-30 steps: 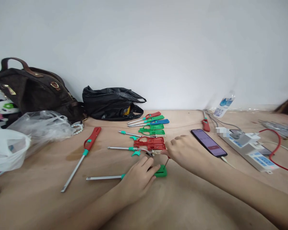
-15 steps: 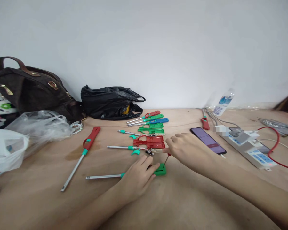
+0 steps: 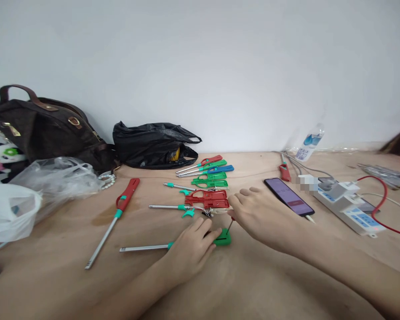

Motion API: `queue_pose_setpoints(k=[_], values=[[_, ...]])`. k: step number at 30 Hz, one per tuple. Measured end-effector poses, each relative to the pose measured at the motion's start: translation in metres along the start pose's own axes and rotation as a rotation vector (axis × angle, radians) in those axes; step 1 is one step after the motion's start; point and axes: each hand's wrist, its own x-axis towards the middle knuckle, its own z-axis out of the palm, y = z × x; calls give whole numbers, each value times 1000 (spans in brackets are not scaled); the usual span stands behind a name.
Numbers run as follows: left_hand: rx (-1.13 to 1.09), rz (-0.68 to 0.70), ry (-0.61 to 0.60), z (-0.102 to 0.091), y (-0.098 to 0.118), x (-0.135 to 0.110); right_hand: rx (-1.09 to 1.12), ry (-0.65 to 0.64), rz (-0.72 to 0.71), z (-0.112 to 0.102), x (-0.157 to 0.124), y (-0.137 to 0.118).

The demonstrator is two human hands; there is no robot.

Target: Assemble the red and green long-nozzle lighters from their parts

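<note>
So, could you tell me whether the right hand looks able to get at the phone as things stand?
Probably yes: the phone lies near the right hand, nothing resting on it, though that hand holds a screwdriver and would likely need to free itself.

Two bare hands (image 3: 195,244), slim bare forearms (image 3: 150,282)

Open tabletop (image 3: 246,284) in front, obstacles beyond.
An opened red casing (image 3: 206,199) lies beyond the green lighter (image 3: 224,238); phone (image 3: 286,196) and power strip (image 3: 345,211) block the right.
</note>
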Motion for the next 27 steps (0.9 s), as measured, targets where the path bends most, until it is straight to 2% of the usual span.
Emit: queue_pose_setpoints(k=[5,9,12,15,22,27], values=[[20,-14,-32,0,0,0,110,-7,-58,-11,-3,5],[-2,-9,-12,1,0,-1,54,49,-10,2,5,4],[-7,-10,1,2,-1,-1,6,8,14,10,9,2],[-10,-8,1,2,-1,-1,-7,-18,15,8,7,3],[-3,-20,-19,0,0,-1,109,42,-179,-3,-3,10],[17,-20,-41,1,0,-1,38,89,-134,2,2,3]])
